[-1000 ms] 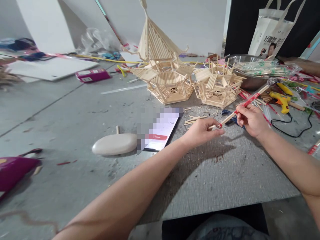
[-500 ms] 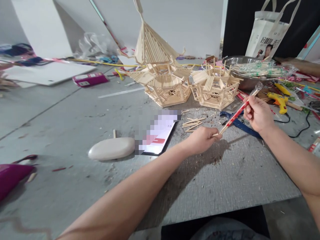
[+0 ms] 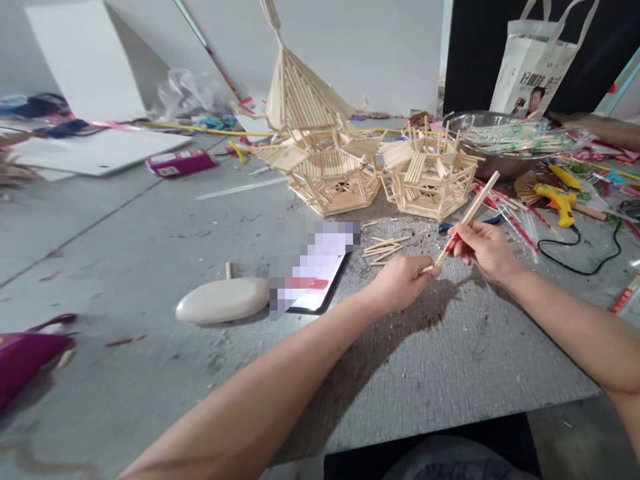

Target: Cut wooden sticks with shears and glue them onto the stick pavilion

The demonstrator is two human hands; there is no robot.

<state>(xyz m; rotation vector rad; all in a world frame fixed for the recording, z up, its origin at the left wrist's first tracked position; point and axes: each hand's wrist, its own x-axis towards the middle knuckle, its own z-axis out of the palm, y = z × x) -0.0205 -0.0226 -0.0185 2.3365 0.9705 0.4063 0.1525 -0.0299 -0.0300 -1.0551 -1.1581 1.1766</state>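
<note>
Left hand (image 3: 400, 283) clamps chopsticks (image 3: 483, 197) near their lower end, seemingly to steady them | right hand (image 3: 487, 250) grips them higher, at the red wrapper (image 3: 450, 244) | chopsticks slant above tabletop (image 3: 475, 360)

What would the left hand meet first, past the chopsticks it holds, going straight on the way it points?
Probably the right hand, whose fingers are on the same chopsticks just ahead of the left hand. Depth is unclear, so it might pass beneath.
</note>
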